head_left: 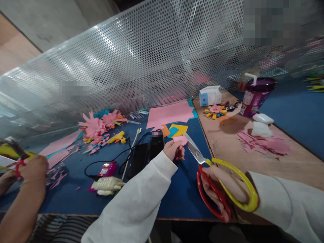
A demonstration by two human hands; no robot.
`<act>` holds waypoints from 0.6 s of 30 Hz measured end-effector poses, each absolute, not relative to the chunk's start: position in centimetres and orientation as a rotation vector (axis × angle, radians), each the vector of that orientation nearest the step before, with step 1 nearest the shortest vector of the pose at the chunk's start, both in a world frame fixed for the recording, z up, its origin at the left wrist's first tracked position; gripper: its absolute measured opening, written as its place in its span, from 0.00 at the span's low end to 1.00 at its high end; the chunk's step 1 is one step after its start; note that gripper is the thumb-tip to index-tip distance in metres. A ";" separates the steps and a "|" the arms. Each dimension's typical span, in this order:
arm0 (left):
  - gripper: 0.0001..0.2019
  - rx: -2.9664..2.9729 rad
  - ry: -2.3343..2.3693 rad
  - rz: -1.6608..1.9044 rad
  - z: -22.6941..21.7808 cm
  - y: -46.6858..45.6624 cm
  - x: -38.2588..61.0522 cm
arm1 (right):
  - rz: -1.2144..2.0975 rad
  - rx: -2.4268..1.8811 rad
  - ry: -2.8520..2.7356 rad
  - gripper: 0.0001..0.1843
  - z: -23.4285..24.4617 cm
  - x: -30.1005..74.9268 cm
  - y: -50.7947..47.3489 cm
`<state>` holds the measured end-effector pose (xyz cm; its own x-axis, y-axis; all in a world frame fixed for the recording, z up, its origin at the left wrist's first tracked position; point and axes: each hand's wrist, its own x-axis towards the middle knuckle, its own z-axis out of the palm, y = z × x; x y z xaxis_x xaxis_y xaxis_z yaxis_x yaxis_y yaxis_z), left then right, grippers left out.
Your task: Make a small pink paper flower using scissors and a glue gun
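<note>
My left hand pinches a small piece of pink paper over the blue table. In my right hand is a large pair of scissors with one red and one yellow handle; my fingers pass through the loops. The blade tips reach the right edge of the pink piece, and I cannot tell whether they touch it. Just beyond lie yellow, teal and orange paper pieces, with a big pink sheet behind them. Two black phones rest left of my left hand.
A co-worker's hands hold scissors at the far left. Pink paper flowers, a yellow glue gun and a purple power strip with cables lie nearby. A purple cup and pink scraps are right; a perforated metal screen stands behind.
</note>
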<state>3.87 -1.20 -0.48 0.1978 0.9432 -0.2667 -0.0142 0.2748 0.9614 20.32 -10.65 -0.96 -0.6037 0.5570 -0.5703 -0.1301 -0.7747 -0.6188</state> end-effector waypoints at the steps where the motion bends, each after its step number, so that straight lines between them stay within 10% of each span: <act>1: 0.15 1.062 1.156 0.884 -0.5 -1.2 3.9 | 2.397 -1.122 -0.744 0.24 -1.0 20.4 -10.6; 18: 0.15 1.026 1.182 0.918 -0.5 -0.8 3.6 | 2.414 -1.016 -0.698 0.25 -3.0 20.7 -10.4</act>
